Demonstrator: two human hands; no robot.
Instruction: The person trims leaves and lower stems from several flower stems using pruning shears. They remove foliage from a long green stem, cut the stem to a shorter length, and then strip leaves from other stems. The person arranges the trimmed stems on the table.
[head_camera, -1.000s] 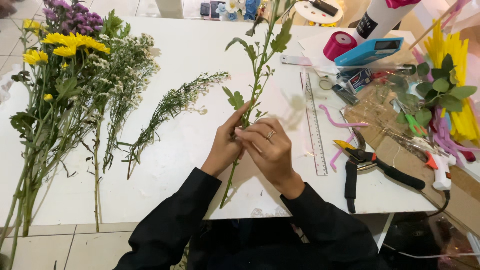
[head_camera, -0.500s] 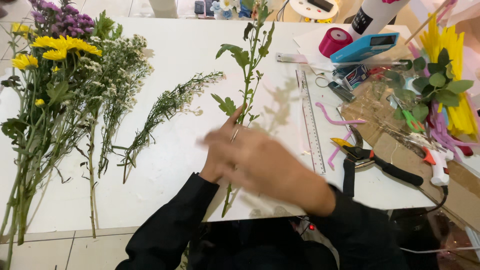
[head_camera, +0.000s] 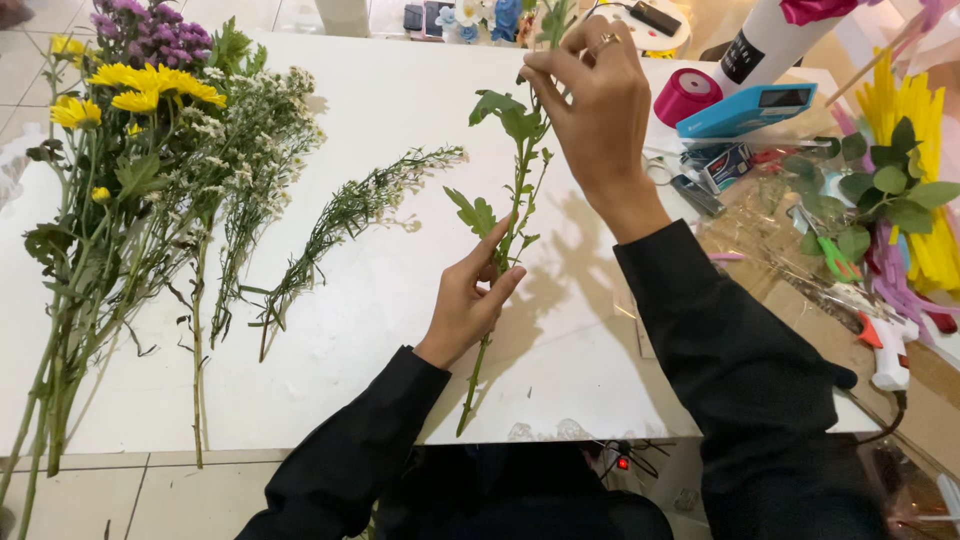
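Above the middle of the white table (head_camera: 330, 330) — one long green leafy flower stem (head_camera: 505, 235), held upright and slightly tilted, its cut end hanging just past the near edge.

Left hand (head_camera: 470, 300): closed loosely on the lower stem, thumb and fingers wrapped about it just under a side leaf.

Right hand (head_camera: 595, 105): raised to the upper stem, fingertips pinched shut on it near the top leaves; a ring shows on one finger.

Step in hand, as judged: stripping or trimming foliage from the stem — the upper hand is placed to pull leaves while the lower one steadies. The next move would call for a firm low grip and a clean pull along the stem, not across it, or the stem may snap.

Left of table: a bunch of yellow daisy-like flowers (head_camera: 140, 85) with purple blooms (head_camera: 150, 30) behind; sprays of small white filler flowers (head_camera: 255, 130); one loose feathery green sprig (head_camera: 350, 215) lying flat.

Right of table: pink ribbon roll (head_camera: 685, 95), light blue flat box (head_camera: 745, 110), round-leaved green branch (head_camera: 885, 195), yellow paper strips (head_camera: 900, 110), white glue gun (head_camera: 885, 345), clear wrapping film.

Room: pale tiled floor (head_camera: 90, 490) near left; clutter at the far edge too small to tell.
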